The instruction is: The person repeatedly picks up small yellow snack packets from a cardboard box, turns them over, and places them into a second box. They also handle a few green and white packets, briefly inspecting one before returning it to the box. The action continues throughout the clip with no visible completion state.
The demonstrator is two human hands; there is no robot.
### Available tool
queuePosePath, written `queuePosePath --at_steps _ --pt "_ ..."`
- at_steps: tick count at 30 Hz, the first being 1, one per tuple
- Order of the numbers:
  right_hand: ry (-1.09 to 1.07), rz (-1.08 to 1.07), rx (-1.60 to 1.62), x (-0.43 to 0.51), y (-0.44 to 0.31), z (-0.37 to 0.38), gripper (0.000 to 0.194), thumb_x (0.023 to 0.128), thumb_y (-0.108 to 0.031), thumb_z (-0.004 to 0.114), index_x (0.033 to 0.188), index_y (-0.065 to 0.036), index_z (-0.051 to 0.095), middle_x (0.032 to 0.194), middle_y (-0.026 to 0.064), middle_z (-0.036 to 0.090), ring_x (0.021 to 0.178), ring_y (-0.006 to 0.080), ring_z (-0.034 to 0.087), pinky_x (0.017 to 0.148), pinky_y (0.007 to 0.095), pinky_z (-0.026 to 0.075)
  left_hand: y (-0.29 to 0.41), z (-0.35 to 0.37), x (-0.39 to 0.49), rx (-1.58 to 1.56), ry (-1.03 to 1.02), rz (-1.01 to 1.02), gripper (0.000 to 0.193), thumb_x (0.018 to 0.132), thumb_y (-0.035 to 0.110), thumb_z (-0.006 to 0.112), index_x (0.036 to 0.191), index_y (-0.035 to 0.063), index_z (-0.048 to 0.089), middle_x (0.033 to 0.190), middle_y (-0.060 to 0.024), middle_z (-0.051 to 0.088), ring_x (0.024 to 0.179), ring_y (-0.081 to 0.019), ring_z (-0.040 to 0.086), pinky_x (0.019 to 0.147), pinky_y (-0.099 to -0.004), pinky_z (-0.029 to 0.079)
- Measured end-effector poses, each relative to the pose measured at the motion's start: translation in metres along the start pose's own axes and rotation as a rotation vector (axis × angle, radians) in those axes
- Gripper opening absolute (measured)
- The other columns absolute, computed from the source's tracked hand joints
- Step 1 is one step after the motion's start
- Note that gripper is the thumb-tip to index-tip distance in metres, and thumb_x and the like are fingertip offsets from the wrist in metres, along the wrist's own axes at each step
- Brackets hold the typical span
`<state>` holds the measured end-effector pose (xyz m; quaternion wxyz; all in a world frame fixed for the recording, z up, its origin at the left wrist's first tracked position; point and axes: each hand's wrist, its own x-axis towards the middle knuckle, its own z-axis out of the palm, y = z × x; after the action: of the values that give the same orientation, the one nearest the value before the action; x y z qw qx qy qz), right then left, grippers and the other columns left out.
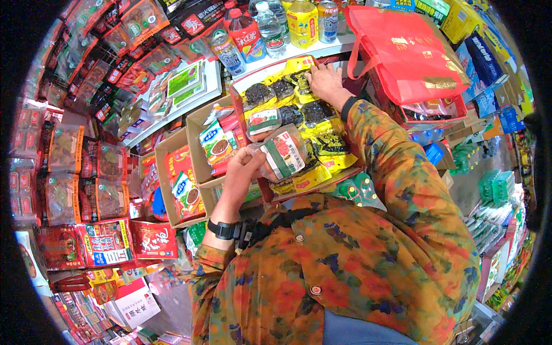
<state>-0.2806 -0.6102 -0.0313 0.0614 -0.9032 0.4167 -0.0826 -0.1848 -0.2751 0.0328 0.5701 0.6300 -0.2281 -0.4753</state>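
Observation:
My left hand pinches the edge of a clear round food package with a green and white label. The package lies over yellow bags of dark dried food in a red-sided box. Another green-labelled package rests just behind it. At the box's far right corner, my right hand reaches over a yellow bag; its fingertips touch the bag's edge, and whether they grip it cannot be told.
Cardboard boxes of red packets adjoin on the left. Drink bottles and cans line the white shelf behind. A red gift bag tops a box at the right. Packaged food hangs at the left.

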Motion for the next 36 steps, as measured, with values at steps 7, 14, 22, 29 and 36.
queuePosePath --at_steps 7,14,22,29,36 --pt "0.322 -0.133 0.292 -0.035 0.006 -0.025 0.044 0.091 -0.034 0.064 0.125 -0.006 0.060 0.114 0.0130 0.063 0.113 0.0325 0.056 0.093 0.0516 0.043 0.002 0.008 0.026 0.035 -0.034 0.006 0.019 0.096 0.017 0.065 0.106 0.0025 0.059 0.095 -0.0045 0.068 0.081 -0.0109 0.065 0.068 -0.0260 0.054" --pt "-0.534 0.285 1.726 -0.124 0.006 -0.029 0.041 0.100 -0.042 0.055 0.125 -0.011 0.059 0.100 -0.0003 0.067 0.082 0.0088 0.063 0.065 0.0244 0.048 0.006 0.043 0.058 0.008 -0.071 -0.015 0.026 0.096 0.019 0.063 0.113 0.0006 0.058 0.091 -0.0080 0.067 0.079 -0.0185 0.068 0.072 -0.0312 0.057" --pt "-0.244 0.183 1.388 -0.131 0.019 -0.021 0.044 0.097 -0.025 0.065 0.132 -0.005 0.049 0.106 0.0030 0.063 0.094 0.0144 0.063 0.080 0.0289 0.052 -0.017 0.069 0.115 0.153 -0.005 0.047 0.025 0.094 0.019 0.065 0.110 0.0004 0.062 0.094 -0.0089 0.067 0.080 -0.0192 0.067 0.070 -0.0314 0.056" --pt "0.156 -0.186 0.571 -0.121 0.018 -0.001 0.054 0.082 -0.014 0.070 0.130 0.003 0.050 0.121 0.0260 0.056 0.113 0.0419 0.056 0.096 0.0460 0.047 -0.032 0.069 0.127 0.206 -0.091 -0.001 0.047 0.090 0.010 0.067 0.132 -0.0010 0.049 0.101 -0.0116 0.066 0.084 -0.0204 0.067 0.075 -0.0304 0.057" --pt "0.038 -0.398 0.299 -0.136 0.006 -0.021 0.048 0.083 -0.019 0.069 0.128 -0.008 0.056 0.129 0.0178 0.056 0.117 0.0388 0.054 0.095 0.0485 0.045 -0.023 0.041 0.082 0.361 -0.189 0.206 0.026 0.092 0.016 0.066 0.112 -0.0013 0.065 0.102 -0.0095 0.070 0.088 -0.0134 0.066 0.075 -0.0286 0.055"
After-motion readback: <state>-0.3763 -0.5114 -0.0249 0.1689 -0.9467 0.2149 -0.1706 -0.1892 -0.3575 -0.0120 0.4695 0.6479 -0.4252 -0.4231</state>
